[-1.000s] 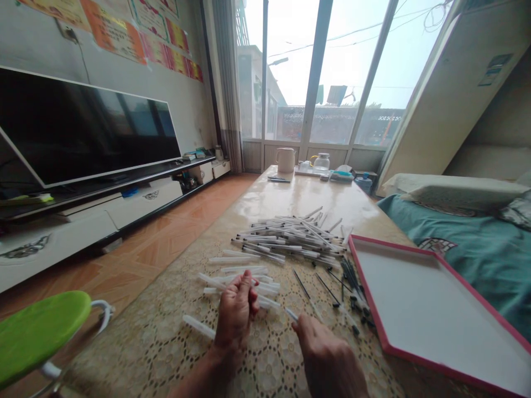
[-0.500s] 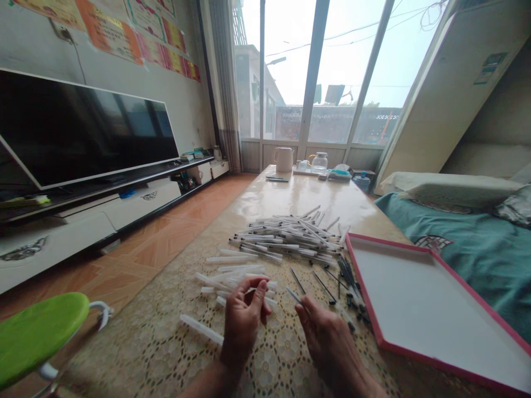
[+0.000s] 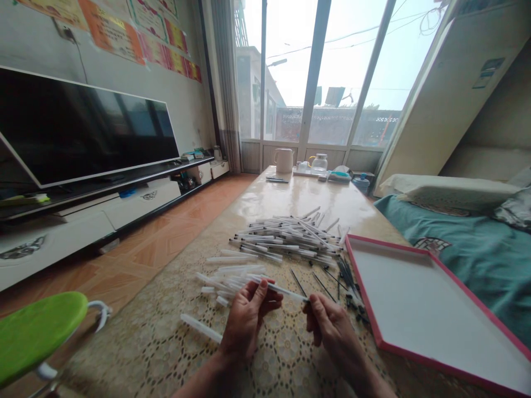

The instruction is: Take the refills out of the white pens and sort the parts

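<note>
A slim white pen with a dark end spans the gap between my two hands, above the patterned tablecloth. My left hand is closed round its left part, thumb on top. The fingertips of my right hand pinch the dark end. Left of my left hand lie several loose translucent white tubes. Beyond the hands, a heap of white pens with dark ends is spread over the table. Thin black refills and small black parts lie past my right hand.
A shallow pink-rimmed white tray rests on the table at right. At the far end stand a beige jug and a glass pot. A green stool is beside the table at left, and a teal-covered seat at right.
Half a second ago my hands were apart, with a thin piece in the right one pointing up and left. Now both hold one pen between them, its left part in my left hand.
</note>
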A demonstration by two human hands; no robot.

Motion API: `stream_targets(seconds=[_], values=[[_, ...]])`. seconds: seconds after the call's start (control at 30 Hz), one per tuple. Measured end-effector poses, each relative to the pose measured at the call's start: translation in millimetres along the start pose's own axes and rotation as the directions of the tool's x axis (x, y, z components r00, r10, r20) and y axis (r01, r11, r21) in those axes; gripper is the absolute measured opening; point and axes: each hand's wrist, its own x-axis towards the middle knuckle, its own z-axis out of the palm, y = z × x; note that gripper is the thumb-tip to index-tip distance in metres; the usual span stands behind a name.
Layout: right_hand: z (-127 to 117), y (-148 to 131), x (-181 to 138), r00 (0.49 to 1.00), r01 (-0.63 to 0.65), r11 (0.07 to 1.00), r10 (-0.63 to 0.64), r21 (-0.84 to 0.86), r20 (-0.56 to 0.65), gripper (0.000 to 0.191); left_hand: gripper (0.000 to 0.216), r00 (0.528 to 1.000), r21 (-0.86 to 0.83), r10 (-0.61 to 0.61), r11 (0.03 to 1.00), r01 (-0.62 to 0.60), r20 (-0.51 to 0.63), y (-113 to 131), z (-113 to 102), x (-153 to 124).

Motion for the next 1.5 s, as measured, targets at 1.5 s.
stream_targets(seconds=[1.5], values=[[-3.7, 7.1, 2.8, 0.997, 0.078, 0.997, -0.078, 0.008, 0.021, 0.038, 0.027, 0.998, 0.034, 0.026, 0.999, -0.024, -0.057, 0.5, 0.9, 1.6]])
